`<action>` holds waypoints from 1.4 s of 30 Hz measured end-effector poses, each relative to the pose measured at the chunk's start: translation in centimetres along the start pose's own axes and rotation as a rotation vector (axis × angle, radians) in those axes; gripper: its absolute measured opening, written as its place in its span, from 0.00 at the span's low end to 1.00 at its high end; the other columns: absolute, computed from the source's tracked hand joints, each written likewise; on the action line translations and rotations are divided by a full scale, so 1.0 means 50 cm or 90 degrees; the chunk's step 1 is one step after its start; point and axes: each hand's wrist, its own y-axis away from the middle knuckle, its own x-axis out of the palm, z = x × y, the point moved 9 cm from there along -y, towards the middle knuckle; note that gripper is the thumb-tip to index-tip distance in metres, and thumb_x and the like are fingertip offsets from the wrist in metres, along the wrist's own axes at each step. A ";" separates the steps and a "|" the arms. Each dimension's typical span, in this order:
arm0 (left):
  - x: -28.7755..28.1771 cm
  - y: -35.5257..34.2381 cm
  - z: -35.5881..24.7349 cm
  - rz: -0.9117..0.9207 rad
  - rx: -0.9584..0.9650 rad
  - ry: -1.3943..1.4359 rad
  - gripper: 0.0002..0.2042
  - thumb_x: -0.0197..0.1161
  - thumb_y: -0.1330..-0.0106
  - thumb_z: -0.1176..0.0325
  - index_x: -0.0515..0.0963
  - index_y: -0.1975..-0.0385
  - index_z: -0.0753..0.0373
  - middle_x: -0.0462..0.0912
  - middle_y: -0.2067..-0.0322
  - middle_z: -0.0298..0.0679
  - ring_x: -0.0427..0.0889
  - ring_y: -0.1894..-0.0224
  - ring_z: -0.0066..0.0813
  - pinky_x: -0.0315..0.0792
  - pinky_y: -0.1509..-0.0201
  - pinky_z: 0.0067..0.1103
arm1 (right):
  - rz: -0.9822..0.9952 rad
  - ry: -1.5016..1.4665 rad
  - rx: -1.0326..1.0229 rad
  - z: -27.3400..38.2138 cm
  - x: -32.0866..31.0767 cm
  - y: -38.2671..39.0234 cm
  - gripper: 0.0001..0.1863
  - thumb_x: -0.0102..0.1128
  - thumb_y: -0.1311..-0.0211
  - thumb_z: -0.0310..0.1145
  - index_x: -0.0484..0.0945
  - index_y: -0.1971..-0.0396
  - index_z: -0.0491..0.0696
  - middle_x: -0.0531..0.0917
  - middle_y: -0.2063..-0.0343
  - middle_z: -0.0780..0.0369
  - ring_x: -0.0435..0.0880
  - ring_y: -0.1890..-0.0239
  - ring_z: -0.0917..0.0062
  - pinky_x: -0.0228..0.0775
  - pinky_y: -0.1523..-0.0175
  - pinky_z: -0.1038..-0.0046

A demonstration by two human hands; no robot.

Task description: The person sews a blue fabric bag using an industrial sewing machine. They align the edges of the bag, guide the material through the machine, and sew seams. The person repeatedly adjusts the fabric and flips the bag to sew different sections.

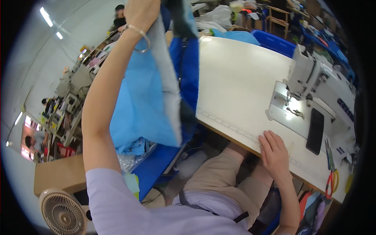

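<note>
Our left hand (141, 11) is raised high at the top of the view, its grip closed on the upper edge of a light blue padded fabric piece (147, 102), with a thin bracelet (140, 37) on that wrist. From the grip the piece hangs straight down, its long axis near vertical, a pale wadding edge along its right side and a darker blue layer (188, 74) behind it. Its lower end hangs just off the near-left edge of the white table (235, 82), above our lap. Our right hand (274, 152) rests flat and open on the table's front edge, holding nothing, well apart from the fabric. The sewing machine (317, 90) stands further right, so the piece lies left of it, nearer our left hand.
</note>
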 end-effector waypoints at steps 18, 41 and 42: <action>0.214 -0.074 -0.315 -0.029 0.048 0.582 0.21 0.53 0.27 0.55 0.83 0.52 0.67 0.86 0.54 0.54 0.85 0.50 0.47 0.75 0.44 0.36 | 0.011 -0.020 0.032 -0.014 -0.025 0.003 0.22 0.68 0.44 0.26 0.79 0.48 0.40 0.80 0.45 0.50 0.77 0.40 0.56 0.69 0.34 0.57; -0.286 0.480 -0.344 0.653 0.295 1.135 0.06 0.64 0.30 0.69 0.88 0.64 0.59 0.86 0.74 0.36 0.83 0.75 0.35 0.76 0.71 0.24 | 0.372 -0.569 0.564 -0.120 0.149 -0.283 0.30 0.63 0.38 0.58 0.83 0.51 0.45 0.87 0.62 0.59 0.84 0.69 0.77 0.76 0.72 0.72; -0.302 0.522 -0.379 0.784 0.324 1.207 0.09 0.63 0.27 0.66 0.87 0.56 0.62 0.88 0.67 0.39 0.85 0.72 0.28 0.77 0.68 0.23 | 0.329 -0.591 0.535 -0.118 0.142 -0.304 0.31 0.63 0.37 0.57 0.82 0.49 0.44 0.87 0.60 0.59 0.85 0.67 0.77 0.77 0.69 0.72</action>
